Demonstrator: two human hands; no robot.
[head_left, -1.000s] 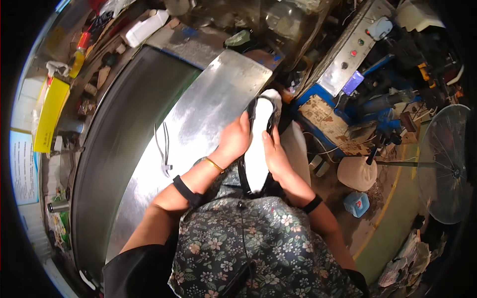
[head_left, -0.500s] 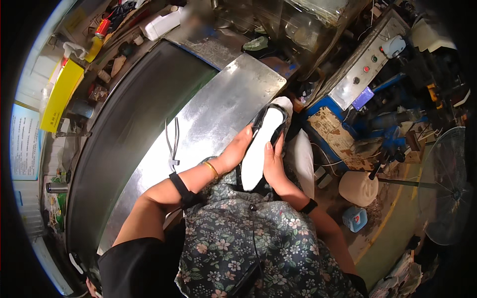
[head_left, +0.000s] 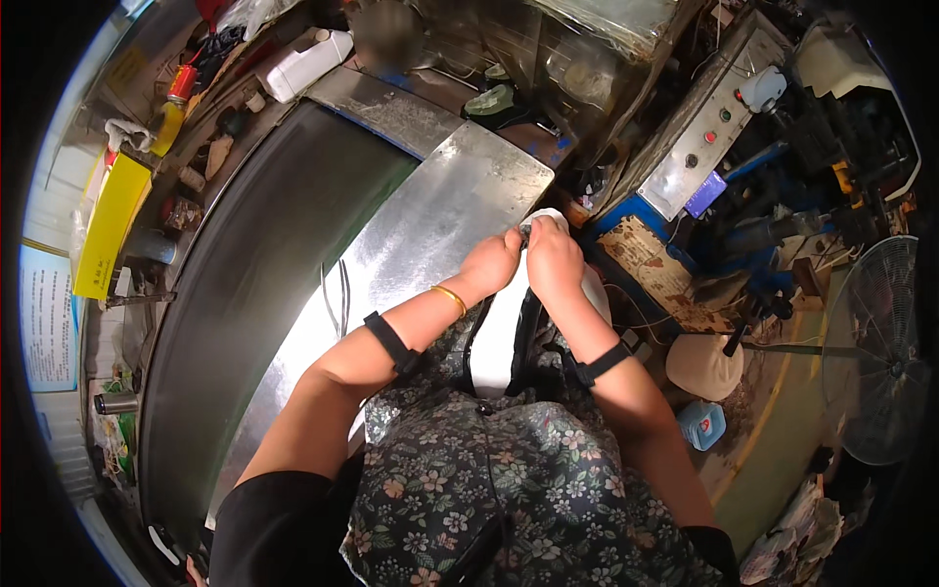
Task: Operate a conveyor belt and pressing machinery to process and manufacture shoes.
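Observation:
A shoe (head_left: 495,350) with a long white sole-shaped underside and black edging lies lengthwise over my lap, its near end against my flowered apron (head_left: 469,479). My left hand (head_left: 492,261) is closed at the shoe's far end, thumb and fingers pinched at the left edge. Right beside it, my right hand (head_left: 555,262) is closed too, its fingers bent over the far end. A small dark bit shows between the two pinches. Most of the shoe's far half is hidden under my hands, and only a white tip sticks out beyond them.
A shiny metal sheet (head_left: 460,186) slopes beside a dark conveyor belt (head_left: 284,215) on the left. To the right stand a machine's button panel (head_left: 719,117), a beige jug (head_left: 704,367), a blue tub (head_left: 701,425) and a caged fan (head_left: 875,352). A white bottle (head_left: 311,67) lies at the back.
Both hands have moved from the shoe's sides to its far end and closed there, close together. The shoe has shifted slightly nearer to me and stands more upright in view.

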